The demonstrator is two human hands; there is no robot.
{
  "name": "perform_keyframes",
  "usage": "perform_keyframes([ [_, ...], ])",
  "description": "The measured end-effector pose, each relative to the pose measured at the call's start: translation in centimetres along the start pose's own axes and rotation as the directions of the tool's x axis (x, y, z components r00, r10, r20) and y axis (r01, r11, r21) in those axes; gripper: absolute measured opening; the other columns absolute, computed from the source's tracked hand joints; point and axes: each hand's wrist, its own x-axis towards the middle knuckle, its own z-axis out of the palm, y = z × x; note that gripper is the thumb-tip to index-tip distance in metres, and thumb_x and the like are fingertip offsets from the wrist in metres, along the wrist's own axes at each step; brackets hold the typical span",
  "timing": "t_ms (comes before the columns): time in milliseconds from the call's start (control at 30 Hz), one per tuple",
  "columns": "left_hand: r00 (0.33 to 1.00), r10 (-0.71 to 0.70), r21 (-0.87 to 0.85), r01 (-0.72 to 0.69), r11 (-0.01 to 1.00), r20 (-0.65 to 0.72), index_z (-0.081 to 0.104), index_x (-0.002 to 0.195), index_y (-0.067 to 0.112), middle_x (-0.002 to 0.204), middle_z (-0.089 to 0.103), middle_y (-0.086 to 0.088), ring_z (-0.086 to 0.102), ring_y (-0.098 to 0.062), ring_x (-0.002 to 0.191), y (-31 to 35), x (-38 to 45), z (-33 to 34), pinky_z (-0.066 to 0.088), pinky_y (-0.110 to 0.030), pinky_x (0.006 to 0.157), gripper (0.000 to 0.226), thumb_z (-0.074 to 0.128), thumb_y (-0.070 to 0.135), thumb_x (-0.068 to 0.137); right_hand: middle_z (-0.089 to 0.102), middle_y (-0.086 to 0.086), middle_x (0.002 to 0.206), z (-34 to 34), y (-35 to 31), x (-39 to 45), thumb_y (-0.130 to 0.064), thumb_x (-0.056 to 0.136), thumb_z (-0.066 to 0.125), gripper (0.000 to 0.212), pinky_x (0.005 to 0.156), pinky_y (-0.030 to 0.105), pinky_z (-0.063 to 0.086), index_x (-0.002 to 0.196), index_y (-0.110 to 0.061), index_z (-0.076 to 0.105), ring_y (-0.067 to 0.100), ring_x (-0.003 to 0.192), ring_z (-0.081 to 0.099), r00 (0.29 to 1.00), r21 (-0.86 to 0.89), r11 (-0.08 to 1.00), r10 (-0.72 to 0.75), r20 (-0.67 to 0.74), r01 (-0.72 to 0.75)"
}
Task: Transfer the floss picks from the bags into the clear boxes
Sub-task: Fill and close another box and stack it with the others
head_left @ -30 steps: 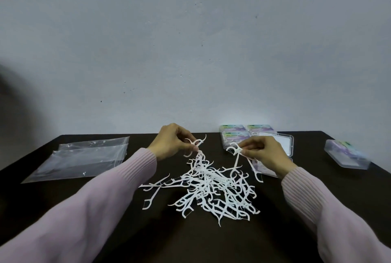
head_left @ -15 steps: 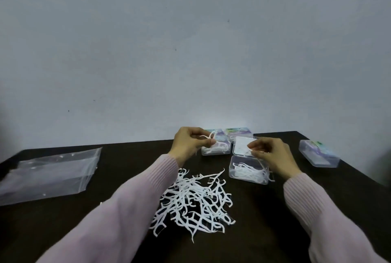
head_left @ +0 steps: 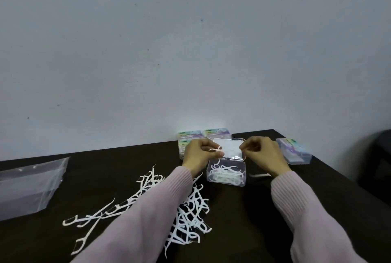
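- Dark matte table (head_left: 243, 216) is backed by a plain grey wall (head_left: 190, 51).
- Thin white floss picks (head_left: 186, 214) are heaped at 6 o'clock; clear bags (head_left: 27, 186) lie at 9.
- One pick (head_left: 214, 149) is pinched by left hand (head_left: 200, 155) over the open clear box (head_left: 226, 175).
- Right hand (head_left: 263, 155) is curled; contents cannot be told.

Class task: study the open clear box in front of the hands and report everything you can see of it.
The open clear box is a small rectangular tub that looks like transparent plastic with rounded corners. It sits flat on the dark table. Its lid is swung back behind it. White floss picks lie tangled inside, partly filling it. The left hand holds a pick just above its rim; whether the hand touches the box cannot be told.
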Motion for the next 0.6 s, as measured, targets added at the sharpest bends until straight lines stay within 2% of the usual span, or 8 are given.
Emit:
perform_keyframes([
  [67, 0.999, 0.026, 0.072, -0.028, 0.997, 0.033, 0.065, 0.076, 0.013, 0.076, 0.07, -0.002, 0.067, -0.007, 0.066, -0.3, -0.1, 0.6, 0.053, -0.016, 0.06, 0.02, 0.081, 0.002, 0.068, 0.065, -0.002, 0.088, -0.5, 0.5, 0.1, -0.007, 0.082, 0.064, 0.019, 0.085, 0.029, 0.05, 0.081, -0.026, 0.061, 0.011, 0.087, 0.06, 0.997, -0.048, 0.997, 0.057, 0.053, -0.055],
  [133, 0.995, 0.054, 0.168, -0.067, 0.984, 0.078, 0.067, 0.08, 0.012, 0.083, 0.072, -0.008, 0.069, -0.014, 0.075, -0.6, 0.0, 1.1, 0.057, -0.022, 0.068, 0.021, 0.082, 0.007, 0.067, 0.062, -0.001, 0.093, -1.1, 0.8, 0.2, -0.006, 0.082, 0.063, 0.019, 0.084, 0.026, 0.046, 0.09, -0.023, 0.058, 0.012, 0.091, 0.058, 0.97, -0.09, 0.991, 0.12, 0.212, -0.103],
  [200, 0.989, 0.076, 0.269, -0.107, 0.957, 0.124, 0.069, 0.085, 0.012, 0.084, 0.072, -0.004, 0.068, -0.011, 0.079, -0.8, 0.1, 1.2, 0.055, -0.02, 0.071, 0.024, 0.083, 0.011, 0.067, 0.059, -0.001, 0.093, -1.4, 1.0, 0.2, -0.002, 0.082, 0.061, 0.023, 0.083, 0.023, 0.044, 0.09, -0.022, 0.055, 0.012, 0.092, 0.055, 0.919, -0.155, 0.976, 0.196, 0.343, -0.15],
  [233, 0.985, 0.086, 0.308, -0.129, 0.943, 0.148, 0.07, 0.086, 0.013, 0.083, 0.071, 0.001, 0.067, -0.008, 0.078, -0.9, 0.1, 1.3, 0.054, -0.018, 0.071, 0.024, 0.083, 0.013, 0.067, 0.057, -0.001, 0.093, -1.6, 1.4, 0.2, -0.001, 0.082, 0.061, 0.024, 0.085, 0.024, 0.045, 0.088, -0.023, 0.054, 0.013, 0.093, 0.055, 0.9, -0.212, 0.963, 0.238, 0.365, -0.168],
  [300, 0.978, 0.112, 0.353, -0.17, 0.92, 0.178, 0.07, 0.087, 0.016, 0.081, 0.07, 0.005, 0.066, -0.005, 0.079, -0.9, 0.1, 1.3, 0.054, -0.019, 0.074, 0.023, 0.083, 0.015, 0.067, 0.058, -0.001, 0.099, -1.8, 2.2, 0.2, -0.002, 0.083, 0.061, 0.025, 0.093, 0.029, 0.047, 0.085, -0.025, 0.054, 0.014, 0.099, 0.056, 0.879, -0.334, 0.922, 0.315, 0.358, -0.194],
  [400, 0.974, 0.145, 0.374, -0.201, 0.906, 0.173, 0.069, 0.091, 0.016, 0.086, 0.07, 0.005, 0.066, -0.005, 0.083, -0.9, 0.1, 1.1, 0.053, -0.02, 0.079, 0.025, 0.082, 0.021, 0.07, 0.063, 0.001, 0.102, -2.0, 3.2, 0.4, -0.007, 0.082, 0.066, 0.017, 0.097, 0.034, 0.047, 0.083, -0.022, 0.058, 0.016, 0.099, 0.058, 0.875, -0.396, 0.891, 0.361, 0.321, -0.222],
  [533, 0.972, 0.141, 0.371, -0.203, 0.906, 0.189, 0.068, 0.098, 0.014, 0.091, 0.068, 0.003, 0.062, -0.003, 0.083, -0.9, 0.0, 0.0, 0.047, -0.008, 0.067, 0.018, 0.073, 0.018, 0.08, 0.065, 0.002, 0.099, -1.6, 3.0, 0.3, -0.013, 0.083, 0.066, 0.01, 0.098, 0.039, 0.047, 0.083, -0.02, 0.06, 0.017, 0.097, 0.059, 0.889, -0.438, 0.879, 0.344, 0.303, -0.191],
  [600, 0.967, 0.145, 0.384, -0.218, 0.897, 0.21, 0.068, 0.096, 0.014, 0.092, 0.068, 0.002, 0.061, -0.004, 0.084, -1.1, -0.1, -0.8, 0.045, -0.003, 0.068, 0.013, 0.069, 0.013, 0.083, 0.064, 0.003, 0.104, -1.3, 2.7, 0.3, -0.016, 0.087, 0.062, 0.006, 0.102, 0.041, 0.042, 0.09, -0.019, 0.059, 0.018, 0.102, 0.058, 0.889, -0.49, 0.858, 0.339, 0.309, -0.157],
])
